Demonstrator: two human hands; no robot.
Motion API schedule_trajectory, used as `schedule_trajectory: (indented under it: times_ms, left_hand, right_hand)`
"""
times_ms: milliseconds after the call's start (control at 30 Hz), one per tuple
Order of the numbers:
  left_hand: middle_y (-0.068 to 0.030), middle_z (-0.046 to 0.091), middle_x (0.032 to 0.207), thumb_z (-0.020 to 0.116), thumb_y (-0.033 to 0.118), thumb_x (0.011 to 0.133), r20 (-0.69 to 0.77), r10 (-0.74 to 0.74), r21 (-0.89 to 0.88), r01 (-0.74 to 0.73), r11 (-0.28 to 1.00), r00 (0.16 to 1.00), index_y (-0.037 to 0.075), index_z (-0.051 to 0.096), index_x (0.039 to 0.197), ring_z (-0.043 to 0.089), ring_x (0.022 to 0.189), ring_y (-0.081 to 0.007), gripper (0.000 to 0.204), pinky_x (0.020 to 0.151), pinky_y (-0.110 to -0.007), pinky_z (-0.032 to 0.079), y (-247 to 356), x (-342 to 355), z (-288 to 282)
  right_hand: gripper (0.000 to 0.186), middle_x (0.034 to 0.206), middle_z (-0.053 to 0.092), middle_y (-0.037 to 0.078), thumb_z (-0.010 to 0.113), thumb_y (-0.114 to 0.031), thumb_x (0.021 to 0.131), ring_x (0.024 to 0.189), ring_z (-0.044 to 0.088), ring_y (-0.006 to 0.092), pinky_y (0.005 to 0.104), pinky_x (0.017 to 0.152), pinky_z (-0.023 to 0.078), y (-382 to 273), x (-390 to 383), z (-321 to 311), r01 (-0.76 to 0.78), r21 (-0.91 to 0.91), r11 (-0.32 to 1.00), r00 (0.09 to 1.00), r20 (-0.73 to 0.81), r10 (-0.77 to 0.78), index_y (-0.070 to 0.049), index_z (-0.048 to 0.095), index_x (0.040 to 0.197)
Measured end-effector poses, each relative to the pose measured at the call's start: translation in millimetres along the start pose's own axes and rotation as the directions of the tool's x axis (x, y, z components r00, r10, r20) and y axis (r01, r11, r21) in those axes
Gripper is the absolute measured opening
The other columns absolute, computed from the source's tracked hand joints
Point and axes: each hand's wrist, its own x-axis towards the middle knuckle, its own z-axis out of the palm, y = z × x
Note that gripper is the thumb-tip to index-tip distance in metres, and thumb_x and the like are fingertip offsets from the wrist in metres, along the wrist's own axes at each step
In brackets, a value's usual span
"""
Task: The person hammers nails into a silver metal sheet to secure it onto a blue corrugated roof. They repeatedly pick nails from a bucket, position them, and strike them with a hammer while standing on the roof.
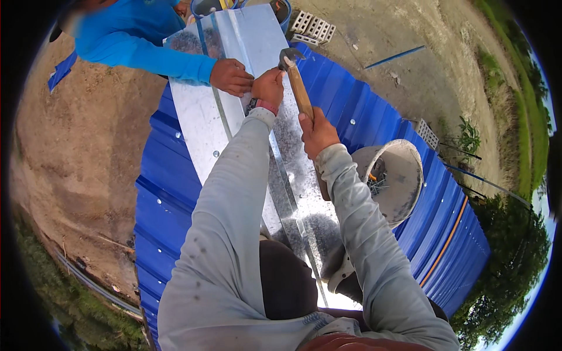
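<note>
My right hand is wrapped round the wooden handle of a hammer, its metal head raised at the top beside my left hand. My left hand is closed over the galvanised ridge sheet, just left of the hammer head; what it pinches is too small to make out. A co-worker's hand, in a bright blue sleeve, rests on the sheet just left of my left hand, fingertips close to mine. The long sheet lies over a blue corrugated roof.
A pale bucket with nails and an orange-handled item stands right of the sheet. Other buckets are at the far end, hollow blocks on the ground beyond. The roof edge runs along both sides, with dirt below.
</note>
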Motion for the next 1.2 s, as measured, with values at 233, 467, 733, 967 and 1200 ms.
schedule_trajectory:
  times_ms: [233, 467, 733, 967, 1200]
  left_hand:
    - [-0.0120, 0.064, 0.090, 0.055, 0.020, 0.085, 0.062, -0.013, 0.083, 0.008, 0.997, 0.998, 0.011, 0.063, 0.097, 0.061, 0.080, -0.0326, 0.017, 0.069, -0.041, 0.049, -6, -1, -11]
    - [-0.0120, 0.064, 0.090, 0.055, 0.020, 0.085, 0.144, -0.054, 0.151, 0.032, 0.988, 0.988, 0.010, 0.063, 0.096, 0.060, 0.081, -0.0329, 0.017, 0.069, -0.041, 0.048, 3, -5, 1]
    - [-0.0130, 0.063, 0.087, 0.052, 0.022, 0.086, 0.064, 0.013, 0.097, -0.019, 0.995, 0.998, 0.009, 0.062, 0.091, 0.060, 0.080, -0.0340, 0.017, 0.068, -0.042, 0.048, -4, -2, -8]
    - [-0.0135, 0.063, 0.084, 0.054, 0.021, 0.084, 0.057, -0.028, 0.127, 0.020, 0.992, 0.998, 0.008, 0.063, 0.088, 0.060, 0.077, -0.0340, 0.015, 0.066, -0.042, 0.047, 0, 4, 6]
    - [-0.0136, 0.064, 0.085, 0.054, 0.023, 0.085, 0.059, -0.056, 0.116, 0.049, 0.992, 0.997, 0.010, 0.064, 0.091, 0.060, 0.077, -0.0341, 0.017, 0.066, -0.042, 0.048, 0, 2, 0]
  right_hand:
    - [0.038, 0.072, 0.061, 0.019, 0.044, -0.033, 0.093, 0.069, 0.062, 0.0388, 0.0442, 0.061, 0.048, -31, -23, -21, 0.027, 0.176, 0.984, 1.000, 0.000, -0.027, -0.003, 0.044, 0.117]
    - [0.036, 0.081, 0.061, 0.025, 0.043, -0.034, 0.093, 0.077, 0.058, 0.0458, 0.0493, 0.068, 0.046, 19, 13, 12, -0.151, -0.079, 0.985, 0.982, 0.106, 0.159, -0.004, 0.045, 0.114]
    - [0.041, 0.076, 0.061, 0.023, 0.045, -0.034, 0.093, 0.069, 0.059, 0.0449, 0.0485, 0.059, 0.047, -18, -25, -5, 0.170, 0.224, 0.960, 0.983, -0.110, -0.148, -0.004, 0.039, 0.119]
    - [0.040, 0.080, 0.061, 0.025, 0.042, -0.035, 0.093, 0.079, 0.058, 0.0456, 0.0505, 0.069, 0.045, 10, 11, 2, -0.041, -0.010, 0.999, 0.999, 0.021, 0.041, -0.003, 0.043, 0.117]
    - [0.035, 0.075, 0.061, 0.023, 0.043, -0.033, 0.093, 0.073, 0.059, 0.0451, 0.0501, 0.064, 0.046, -23, -8, -14, 0.109, 0.030, 0.994, 0.992, -0.072, -0.106, -0.004, 0.043, 0.113]
